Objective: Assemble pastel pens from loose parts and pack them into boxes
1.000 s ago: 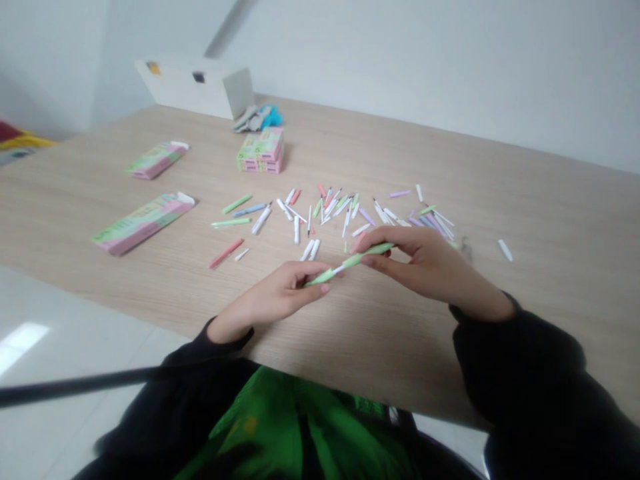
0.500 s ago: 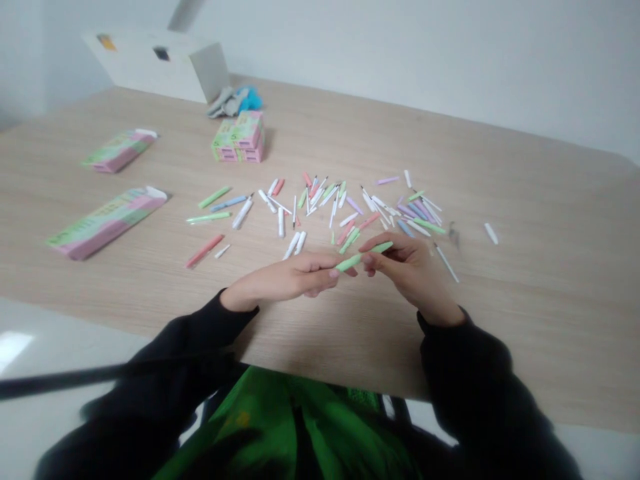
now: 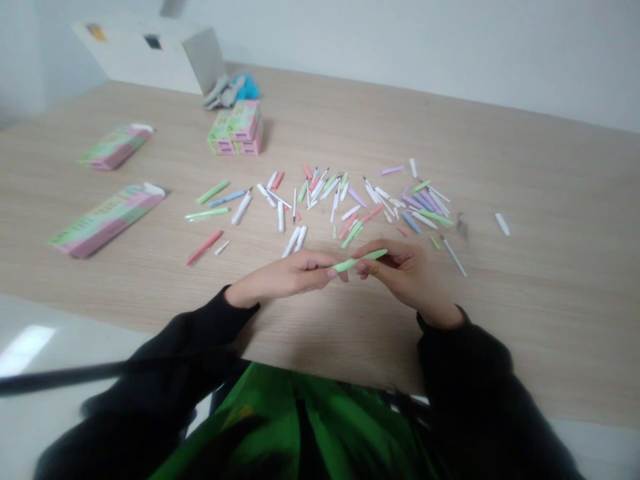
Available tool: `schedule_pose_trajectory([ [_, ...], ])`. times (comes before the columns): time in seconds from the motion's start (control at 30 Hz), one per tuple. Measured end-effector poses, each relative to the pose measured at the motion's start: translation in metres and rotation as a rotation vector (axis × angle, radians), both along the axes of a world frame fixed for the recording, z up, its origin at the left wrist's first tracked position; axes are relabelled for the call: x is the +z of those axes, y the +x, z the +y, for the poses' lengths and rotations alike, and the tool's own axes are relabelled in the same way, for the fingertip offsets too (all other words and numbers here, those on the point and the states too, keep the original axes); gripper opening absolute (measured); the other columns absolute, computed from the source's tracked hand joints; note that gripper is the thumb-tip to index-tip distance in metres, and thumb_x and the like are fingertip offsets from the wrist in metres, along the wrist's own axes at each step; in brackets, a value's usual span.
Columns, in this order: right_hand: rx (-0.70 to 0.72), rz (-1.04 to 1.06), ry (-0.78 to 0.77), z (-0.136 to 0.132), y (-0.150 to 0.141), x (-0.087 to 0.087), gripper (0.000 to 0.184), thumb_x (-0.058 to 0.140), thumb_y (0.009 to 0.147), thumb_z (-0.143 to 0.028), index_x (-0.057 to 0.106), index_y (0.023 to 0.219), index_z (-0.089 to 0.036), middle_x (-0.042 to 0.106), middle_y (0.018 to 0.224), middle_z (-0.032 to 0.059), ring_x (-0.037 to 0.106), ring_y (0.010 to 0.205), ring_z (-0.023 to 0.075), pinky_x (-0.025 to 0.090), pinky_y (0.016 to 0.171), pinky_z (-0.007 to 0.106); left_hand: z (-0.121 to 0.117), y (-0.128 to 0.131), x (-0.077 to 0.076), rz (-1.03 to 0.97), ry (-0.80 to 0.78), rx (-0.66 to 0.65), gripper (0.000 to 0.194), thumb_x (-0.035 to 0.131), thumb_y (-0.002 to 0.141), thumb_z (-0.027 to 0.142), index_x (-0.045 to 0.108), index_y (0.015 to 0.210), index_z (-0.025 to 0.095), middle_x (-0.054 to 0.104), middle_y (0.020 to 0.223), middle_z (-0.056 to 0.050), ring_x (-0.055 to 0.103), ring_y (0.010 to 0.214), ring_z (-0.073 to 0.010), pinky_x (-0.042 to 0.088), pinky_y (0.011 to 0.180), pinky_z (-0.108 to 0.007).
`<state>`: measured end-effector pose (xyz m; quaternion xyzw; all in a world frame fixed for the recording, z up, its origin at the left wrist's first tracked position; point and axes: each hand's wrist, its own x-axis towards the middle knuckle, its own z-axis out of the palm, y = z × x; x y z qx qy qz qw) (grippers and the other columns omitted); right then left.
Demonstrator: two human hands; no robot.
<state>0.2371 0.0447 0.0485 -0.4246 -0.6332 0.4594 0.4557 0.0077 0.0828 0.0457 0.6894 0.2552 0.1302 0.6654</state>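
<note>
Between my two hands, above the front part of the table, is a light green pen (image 3: 376,254). My left hand (image 3: 300,272) pinches its left end between thumb and fingers. Closed around the middle of the same pen is my right hand (image 3: 400,267), its thumb in front and fingers behind. Just beyond my hands lies a loose spread of pen parts: white caps (image 3: 301,238), green barrels (image 3: 353,235), purple barrels (image 3: 425,199) and thin refills (image 3: 454,256). A red pen (image 3: 205,247) and a blue pen (image 3: 227,199) lie to the left.
Two pink-and-green cartons (image 3: 107,220) lie at the left. A stack of small boxes (image 3: 235,130) stands farther back, with grey and blue gloves (image 3: 231,90) behind it. A large white box (image 3: 145,53) is at the back left. One white cap (image 3: 502,224) lies far right.
My right hand has shifted slightly left along the green pen, and the pen lies a little flatter. Both hands still hold it. The view has moved slightly.
</note>
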Motion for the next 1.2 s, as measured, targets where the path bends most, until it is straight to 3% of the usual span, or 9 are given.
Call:
schedule_pose_trajectory([
  [0.1,-0.025,0.04,-0.028,-0.001,-0.001,0.002,0.025,0.087,0.075,-0.041,0.078,0.081,-0.019,0.071,0.064,0.0004,0.064,0.057,0.0129,0.053,0.057,0.026,0.0,0.0,-0.001,-0.03,-0.029,0.005,0.038,0.051,0.099,0.041,0.068,0.113,0.01,0.042,0.065,0.005,0.033,0.053,-0.0086,0.027,0.048,-0.023],
  [0.27,-0.085,0.042,0.005,-0.003,-0.005,0.002,0.023,0.088,0.073,-0.038,0.078,0.082,-0.019,0.071,0.064,-0.0004,0.064,0.057,0.0124,0.054,0.056,0.025,0.0,0.004,-0.001,-0.052,0.23,0.139,0.031,0.063,0.094,0.037,0.073,0.11,0.013,0.059,0.075,0.0,0.049,0.067,-0.0118,0.04,0.063,-0.025],
  [0.33,-0.119,0.056,0.022,-0.003,-0.007,-0.001,0.022,0.088,0.074,-0.038,0.078,0.081,-0.02,0.071,0.065,-0.0004,0.064,0.057,0.012,0.054,0.056,0.025,0.0,0.005,-0.001,-0.054,0.25,0.156,0.031,0.062,0.094,0.04,0.074,0.105,0.014,0.06,0.076,-0.001,0.051,0.07,-0.013,0.041,0.065,-0.025],
  [0.5,-0.143,0.063,0.009,-0.003,-0.01,-0.005,0.025,0.087,0.073,-0.042,0.076,0.079,-0.02,0.071,0.064,-0.0007,0.065,0.055,0.0129,0.058,0.056,0.029,0.002,0.006,-0.001,-0.004,0.184,0.179,0.044,0.052,0.099,0.049,0.068,0.078,0.013,0.048,0.06,0.003,0.042,0.057,-0.0104,0.034,0.056,-0.024],
  [0.63,-0.176,0.057,0.035,-0.005,-0.012,-0.006,0.023,0.086,0.075,-0.04,0.076,0.082,-0.02,0.071,0.066,-0.0007,0.066,0.058,0.013,0.059,0.06,0.029,0.004,0.006,-0.004,-0.052,0.166,0.224,0.031,0.07,0.088,0.043,0.072,0.096,0.013,0.062,0.076,0.0,0.05,0.068,-0.0121,0.038,0.063,-0.024],
  [0.8,-0.145,0.097,-0.004,-0.004,-0.012,-0.011,0.022,0.086,0.075,-0.037,0.075,0.082,-0.019,0.071,0.065,-0.0016,0.066,0.058,0.0122,0.057,0.059,0.027,0.005,0.0,-0.009,-0.003,-0.052,0.092,0.04,0.055,0.096,0.046,0.075,0.103,0.012,0.07,0.09,-0.007,0.056,0.075,-0.0149,0.041,0.065,-0.026],
  [0.97,-0.177,0.107,-0.008,-0.002,-0.012,-0.012,0.026,0.087,0.073,-0.042,0.074,0.079,-0.02,0.07,0.063,-0.0018,0.064,0.057,0.013,0.056,0.059,0.028,0.006,0.003,-0.012,0.021,0.067,0.1,0.033,0.064,0.091,0.046,0.071,0.089,0.013,0.058,0.07,0.0,0.05,0.065,-0.0115,0.039,0.059,-0.023],
  [1.07,-0.181,0.094,0.014,-0.002,-0.013,-0.014,0.026,0.085,0.075,-0.042,0.074,0.08,-0.02,0.07,0.064,-0.0015,0.065,0.059,0.0133,0.055,0.06,0.028,0.003,0.006,-0.011,0.011,0.019,0.128,0.034,0.068,0.089,0.048,0.065,0.098,0.016,0.064,0.082,-0.001,0.053,0.063,-0.0106,0.042,0.052,-0.02],
  [1.2,-0.126,0.074,0.002,-0.004,-0.016,-0.017,0.026,0.083,0.078,-0.044,0.075,0.08,-0.02,0.07,0.065,-0.0011,0.065,0.06,0.0134,0.054,0.061,0.029,0.0,0.005,-0.008,-0.011,-0.154,-0.008,0.049,0.046,0.1,0.059,0.065,0.104,0.014,0.071,0.081,-0.007,0.038,0.046,-0.0065,0.028,0.041,-0.021],
])
